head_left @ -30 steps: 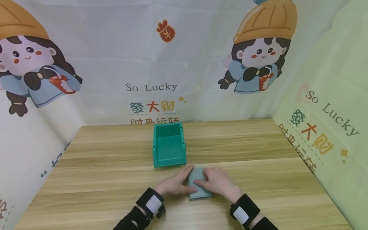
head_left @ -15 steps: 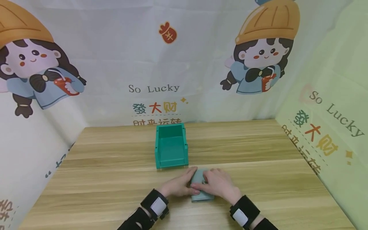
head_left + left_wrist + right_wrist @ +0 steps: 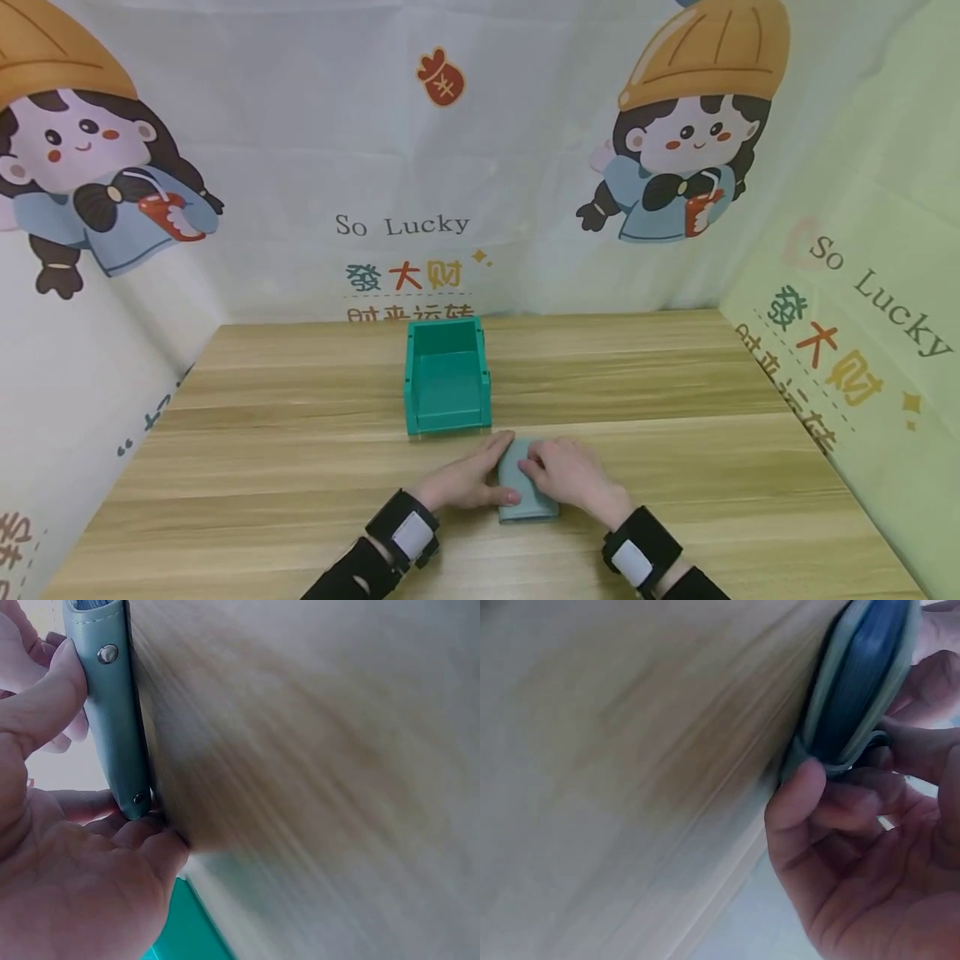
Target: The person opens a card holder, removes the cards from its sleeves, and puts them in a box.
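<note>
A blue-grey leather card holder (image 3: 536,504) lies on the table in front of the green bin. Along its left edge my left hand (image 3: 465,481) holds it, thumb near the close end and fingers at the far end. Metal studs show on its spine (image 3: 116,720) in the left wrist view. From the right side, my right hand (image 3: 577,475) has its fingers bent at the cover's edge. The right wrist view shows dark blue inner leaves (image 3: 859,682) and a short strap (image 3: 840,766) there, with the right fingers and thumb pinching around it. The strap's clasp is mostly hidden.
Behind the card holder, slightly left, stands a green plastic bin (image 3: 450,419). The wood-grain table (image 3: 262,467) meets printed cloth walls (image 3: 525,267) at the back and both sides. Black bands with wrist cameras (image 3: 641,546) are on both wrists.
The right thumb, stretched over the cover earlier, has drawn back towards the bent fingers. The left hand keeps its place on the card holder. The head view has shifted slightly.
</note>
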A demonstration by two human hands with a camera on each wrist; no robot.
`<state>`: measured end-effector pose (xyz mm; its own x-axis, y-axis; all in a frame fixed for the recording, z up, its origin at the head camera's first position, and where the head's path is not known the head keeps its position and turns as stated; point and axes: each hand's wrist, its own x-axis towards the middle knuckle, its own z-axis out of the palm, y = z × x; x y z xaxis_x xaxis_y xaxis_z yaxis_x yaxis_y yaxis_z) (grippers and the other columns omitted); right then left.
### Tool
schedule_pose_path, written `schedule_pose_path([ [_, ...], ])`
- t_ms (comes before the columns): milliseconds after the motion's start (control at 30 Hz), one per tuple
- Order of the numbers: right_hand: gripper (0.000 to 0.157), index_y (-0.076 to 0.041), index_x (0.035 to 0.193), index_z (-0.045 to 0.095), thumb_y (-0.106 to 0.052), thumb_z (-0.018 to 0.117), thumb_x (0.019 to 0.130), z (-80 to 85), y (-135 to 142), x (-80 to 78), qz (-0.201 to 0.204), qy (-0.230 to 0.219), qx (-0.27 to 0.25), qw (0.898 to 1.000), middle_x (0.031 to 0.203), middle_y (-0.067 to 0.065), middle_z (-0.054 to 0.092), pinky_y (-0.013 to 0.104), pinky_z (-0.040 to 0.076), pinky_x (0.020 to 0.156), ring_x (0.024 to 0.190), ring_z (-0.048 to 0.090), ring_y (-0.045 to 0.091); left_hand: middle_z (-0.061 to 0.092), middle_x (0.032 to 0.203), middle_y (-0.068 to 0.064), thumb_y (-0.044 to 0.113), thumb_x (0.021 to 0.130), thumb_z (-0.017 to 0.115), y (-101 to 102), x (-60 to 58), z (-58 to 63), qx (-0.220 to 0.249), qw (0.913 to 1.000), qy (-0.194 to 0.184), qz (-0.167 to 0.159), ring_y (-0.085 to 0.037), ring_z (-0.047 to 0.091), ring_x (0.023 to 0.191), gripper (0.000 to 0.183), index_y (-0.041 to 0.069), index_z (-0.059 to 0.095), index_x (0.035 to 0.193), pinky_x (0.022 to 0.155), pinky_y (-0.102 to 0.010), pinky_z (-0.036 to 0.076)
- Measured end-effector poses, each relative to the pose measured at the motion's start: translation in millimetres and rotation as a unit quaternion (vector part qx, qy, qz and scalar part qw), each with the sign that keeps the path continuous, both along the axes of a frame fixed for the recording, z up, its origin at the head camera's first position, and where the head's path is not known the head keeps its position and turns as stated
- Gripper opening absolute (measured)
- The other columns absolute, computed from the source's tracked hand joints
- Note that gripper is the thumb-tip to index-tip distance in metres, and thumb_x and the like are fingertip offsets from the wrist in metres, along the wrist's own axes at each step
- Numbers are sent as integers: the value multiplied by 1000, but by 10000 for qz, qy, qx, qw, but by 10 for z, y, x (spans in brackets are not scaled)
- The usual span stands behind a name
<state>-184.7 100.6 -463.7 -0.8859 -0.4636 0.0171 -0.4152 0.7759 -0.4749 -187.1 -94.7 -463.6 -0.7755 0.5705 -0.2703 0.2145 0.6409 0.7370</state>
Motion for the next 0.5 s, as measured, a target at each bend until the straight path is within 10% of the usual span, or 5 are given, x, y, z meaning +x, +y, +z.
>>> schedule_pose_path([
  [500, 36, -10, 69, 47, -18, 53, 103, -92, 288, -93, 356, -1277, -1623, 9778, 63, -7, 40, 19, 31, 53, 55, 38, 3, 14, 168, -20, 32, 95, 69, 17, 6, -24, 30, 9999, -57, 83, -39, 21, 155, 87, 3, 18, 160, 123, -55, 24],
])
